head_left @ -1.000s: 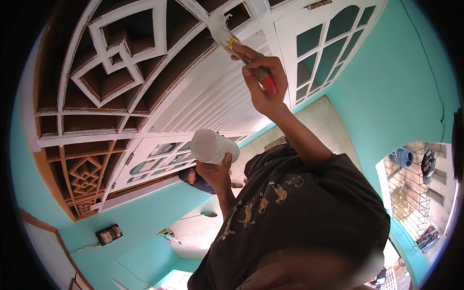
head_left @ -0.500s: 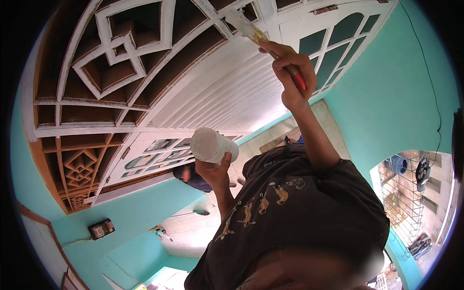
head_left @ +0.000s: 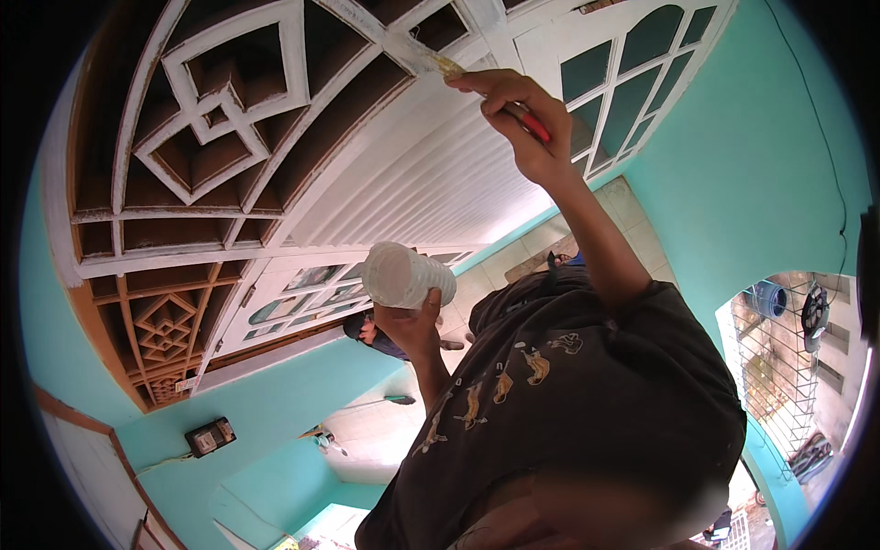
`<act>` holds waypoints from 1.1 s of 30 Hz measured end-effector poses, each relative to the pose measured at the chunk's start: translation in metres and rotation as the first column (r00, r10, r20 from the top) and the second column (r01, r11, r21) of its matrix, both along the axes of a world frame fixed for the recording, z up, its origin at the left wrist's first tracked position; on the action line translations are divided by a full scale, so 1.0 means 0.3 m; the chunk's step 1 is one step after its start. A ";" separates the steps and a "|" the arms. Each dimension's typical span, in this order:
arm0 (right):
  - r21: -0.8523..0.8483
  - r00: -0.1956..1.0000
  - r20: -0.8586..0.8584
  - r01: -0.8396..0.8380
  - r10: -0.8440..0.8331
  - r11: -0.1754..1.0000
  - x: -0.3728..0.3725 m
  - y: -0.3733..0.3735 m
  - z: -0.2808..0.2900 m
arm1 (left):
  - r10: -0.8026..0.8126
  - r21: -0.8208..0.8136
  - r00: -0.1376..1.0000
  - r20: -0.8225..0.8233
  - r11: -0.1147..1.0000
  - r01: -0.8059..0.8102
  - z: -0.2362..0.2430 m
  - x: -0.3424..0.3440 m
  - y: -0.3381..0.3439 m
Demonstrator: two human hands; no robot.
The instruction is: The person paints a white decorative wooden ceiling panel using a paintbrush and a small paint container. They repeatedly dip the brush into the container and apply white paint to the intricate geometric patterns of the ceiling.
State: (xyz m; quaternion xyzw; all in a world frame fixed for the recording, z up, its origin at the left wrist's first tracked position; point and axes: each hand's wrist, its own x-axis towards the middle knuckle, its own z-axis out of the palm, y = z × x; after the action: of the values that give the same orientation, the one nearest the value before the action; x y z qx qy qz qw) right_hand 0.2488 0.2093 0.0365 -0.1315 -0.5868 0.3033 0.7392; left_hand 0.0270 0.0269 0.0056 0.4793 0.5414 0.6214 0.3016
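Observation:
In my right hand (head_left: pixel 527 119) is a paintbrush (head_left: pixel 534 126) with a red handle end, its bristles laid against the white lattice (head_left: pixel 390 41) of the wooden frame overhead. Fingers and thumb close round the brush's handle. Lower and to the left, my left hand (head_left: pixel 410 321) grips a white plastic tub (head_left: pixel 423 280) with ribbed sides, tilted toward the camera. What the tub holds is hard to make out. Brown wood shows at the inner edges of the lattice openings, while its faces are white.
White doors with glass panes (head_left: pixel 587 73) adjoin a ribbed white panel (head_left: pixel 412 165). Brown unpainted lattice (head_left: pixel 165 325) lies at the left. Another person (head_left: pixel 371 332) is below, near the wall. A dark meter box (head_left: pixel 211 436) hangs on the turquoise wall (head_left: pixel 302 385).
My right hand has moved left with the paintbrush, its bristles now further along the lattice. My left hand keeps hold of the tub in nearly the same place.

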 end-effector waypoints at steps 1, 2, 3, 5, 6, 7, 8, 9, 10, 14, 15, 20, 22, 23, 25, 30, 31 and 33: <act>-0.030 0.999 0.048 0.012 -0.010 0.999 0.001 0.007 -0.013 | -0.004 0.003 1.000 -0.001 1.000 0.004 -0.004 -0.002 0.001; -0.085 0.996 0.081 0.047 -0.041 0.995 0.011 -0.003 -0.025 | -0.009 0.006 1.000 -0.003 1.000 0.009 -0.004 -0.003 0.002; -0.064 0.999 0.043 0.036 -0.033 0.997 0.022 -0.013 -0.026 | -0.001 0.008 1.000 -0.006 1.000 0.002 -0.006 -0.002 0.000; -0.022 0.999 -0.033 0.015 -0.016 1.000 0.040 -0.024 -0.013 | 0.013 0.011 1.000 -0.013 1.000 -0.013 -0.006 0.000 -0.001; 0.008 0.995 -0.096 0.005 -0.004 1.000 0.034 -0.030 0.005 | 0.011 0.004 1.000 0.016 1.000 -0.011 -0.007 0.003 -0.006; 0.010 0.995 -0.096 -0.015 0.016 1.000 0.022 -0.028 0.013 | 0.009 -0.003 0.999 0.046 1.000 -0.009 -0.008 0.005 -0.005; 0.012 0.995 -0.096 -0.036 0.037 0.999 0.010 -0.021 0.018 | 0.009 -0.010 0.997 0.076 1.000 -0.008 -0.008 0.007 -0.006; 0.020 0.994 -0.095 -0.058 0.060 0.998 0.004 -0.012 0.022 | 0.004 -0.013 0.997 0.076 1.000 -0.004 -0.007 0.009 -0.004; -0.013 0.999 0.038 -0.006 0.006 1.000 0.013 -0.012 0.013 | 0.001 -0.016 0.997 0.076 1.000 0.000 -0.005 0.010 -0.003; -0.112 0.995 0.096 0.033 -0.022 0.993 0.013 -0.067 -0.022 | -0.031 -0.023 0.999 -0.009 0.999 0.030 -0.018 -0.002 -0.009; -0.064 0.992 0.111 0.075 -0.067 0.995 0.010 -0.087 -0.014 | -0.016 -0.016 1.000 0.021 1.000 0.016 -0.021 -0.001 -0.012; 0.266 0.880 0.255 0.336 -0.402 0.904 -0.061 -0.095 0.039 | 0.059 -0.032 0.996 0.069 0.998 -0.056 -0.023 0.005 -0.016; 0.379 0.741 0.352 0.446 -0.572 0.811 -0.103 -0.050 0.023 | 0.062 -0.033 0.995 0.084 0.998 -0.059 -0.034 -0.003 -0.020; 0.353 0.726 0.390 0.450 -0.566 0.820 -0.109 -0.056 -0.003 | 0.064 -0.034 0.994 0.091 0.998 -0.061 -0.037 -0.006 -0.025; 0.316 0.699 0.462 0.446 -0.546 0.838 -0.113 -0.074 -0.035 | 0.093 -0.017 0.992 0.083 0.996 -0.092 -0.040 -0.011 -0.039; 0.332 0.784 0.288 0.457 -0.550 0.825 -0.095 -0.108 0.044 | 0.148 -0.028 0.983 0.110 0.989 -0.146 -0.044 -0.012 -0.049; 0.302 0.805 0.291 0.435 -0.516 0.848 -0.097 -0.090 0.037 | 0.154 -0.030 0.982 0.109 0.988 -0.151 -0.043 -0.013 -0.051; 0.248 0.845 0.288 0.389 -0.451 0.887 -0.106 -0.038 0.015 | 0.160 -0.029 0.980 0.116 0.987 -0.157 -0.047 -0.013 -0.056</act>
State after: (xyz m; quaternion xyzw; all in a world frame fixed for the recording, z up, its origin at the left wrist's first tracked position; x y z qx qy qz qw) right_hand 0.2170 0.1980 0.0409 -0.2399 -0.6860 0.0522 0.6849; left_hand 0.0232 0.0101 -0.0084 0.3942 0.5652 0.6653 0.2873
